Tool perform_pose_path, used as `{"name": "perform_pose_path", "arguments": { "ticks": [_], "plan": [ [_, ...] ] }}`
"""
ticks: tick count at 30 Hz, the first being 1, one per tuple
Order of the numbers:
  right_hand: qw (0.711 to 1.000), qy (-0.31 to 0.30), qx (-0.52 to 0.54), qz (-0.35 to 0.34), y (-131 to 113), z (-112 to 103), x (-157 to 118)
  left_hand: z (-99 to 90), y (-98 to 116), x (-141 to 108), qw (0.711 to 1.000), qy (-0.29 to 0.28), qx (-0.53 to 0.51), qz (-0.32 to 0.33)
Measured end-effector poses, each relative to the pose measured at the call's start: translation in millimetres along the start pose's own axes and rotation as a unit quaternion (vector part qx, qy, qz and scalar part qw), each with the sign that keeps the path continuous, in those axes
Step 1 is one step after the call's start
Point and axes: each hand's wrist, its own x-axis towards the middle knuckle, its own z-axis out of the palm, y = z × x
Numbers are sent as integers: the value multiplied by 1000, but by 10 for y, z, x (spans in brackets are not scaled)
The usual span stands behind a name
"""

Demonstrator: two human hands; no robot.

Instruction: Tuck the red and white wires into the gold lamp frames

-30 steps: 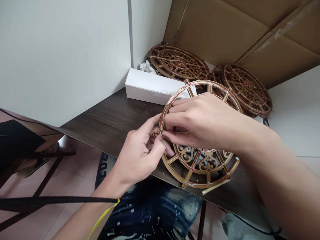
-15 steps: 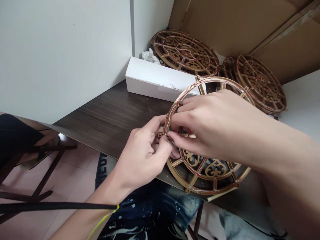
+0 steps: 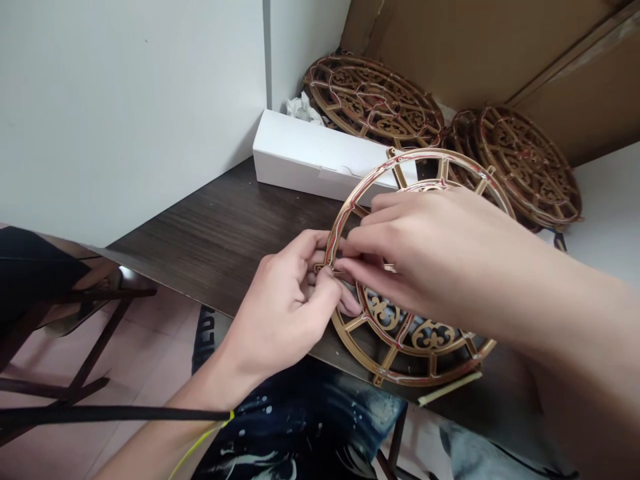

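place: small craft assembly corner, home or workshop unclear | bench: dark wood-grain desk [image 3: 200, 227] against white panels [image 3: 130, 113] | stock: wooden fretwork rounds [image 3: 375, 100] against cardboard sheets [image 3: 475, 47], white carton [image 3: 315, 157] | floor: pale tiles [image 3: 150, 333], stool legs [image 3: 85, 347]

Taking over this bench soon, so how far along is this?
Done-looking: two round lattice panels stand against the cardboard behind the white box. In hand: a third panel, pinched at its rim by the left hand and right hand. Left: a pale strip sticks out beneath its rim; how much remains can't be told.
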Motion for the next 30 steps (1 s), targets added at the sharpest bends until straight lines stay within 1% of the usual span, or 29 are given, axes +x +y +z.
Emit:
{"name": "perform_pose_path", "arguments": {
  "ticks": [3, 5, 10, 16, 18, 22, 25, 28, 30],
  "plan": [
    [997, 13, 72, -17, 57, 17, -68, 0, 3, 0, 1000, -6, 0, -7],
    [996, 24, 81, -12, 67, 36, -103, 3, 6, 8, 1000, -5, 8, -5],
    [999, 29, 42, 15, 0, 56, -97, 9, 22, 22, 1000, 1, 18, 4],
    [999, -2, 2, 52, -82, 33, -21, 17, 38, 18, 1000, 9, 7, 7],
    [998, 2, -17, 58, -97, 34, -3, 18, 41, 24, 1000, 7, 0, 9],
    [999, 18, -22, 23, -103, 30, 24, 15, 50, 46, 1000, 10, -12, 5],
    [1000, 11, -13, -3, -97, 28, 43, 12, 51, 48, 1000, 12, -2, 3],
    [1000, 19, -23, -8, -104, 48, 57, 5, 39, 36, 1000, 19, 4, -2],
    [999, 20, -30, 1, -123, 64, 59, -6, 30, 31, 1000, 18, 2, -7]
  ]
}}
